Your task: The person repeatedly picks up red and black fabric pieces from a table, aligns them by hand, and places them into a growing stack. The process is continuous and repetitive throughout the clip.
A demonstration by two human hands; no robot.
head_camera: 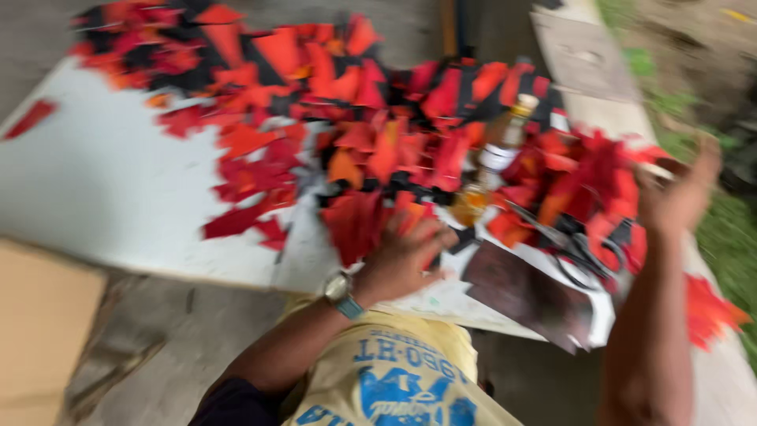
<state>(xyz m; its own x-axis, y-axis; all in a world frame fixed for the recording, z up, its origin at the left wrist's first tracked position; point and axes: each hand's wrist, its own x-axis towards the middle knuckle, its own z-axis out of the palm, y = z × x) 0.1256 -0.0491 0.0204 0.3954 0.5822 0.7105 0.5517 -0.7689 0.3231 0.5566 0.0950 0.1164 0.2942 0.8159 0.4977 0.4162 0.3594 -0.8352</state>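
My left hand [402, 256], with a watch on the wrist, presses down on red cloth pieces [359, 221] at the near edge of a big heap of red, orange and black cloth scraps [378, 118]. The heap lies on a white board [102, 181]. My right hand [678, 193] is raised at the right side of the heap, fingers spread and holding nothing that I can see. A plastic bottle of amber liquid [497, 158] lies among the scraps between my hands. The picture is blurred by motion.
Black scissors [572, 244] and a dark brown sheet [524, 292] rest near the board's front edge. A brown cardboard piece [39, 331] lies at lower left on the concrete floor. A pale plank [587, 71] and grass [725, 229] are to the right.
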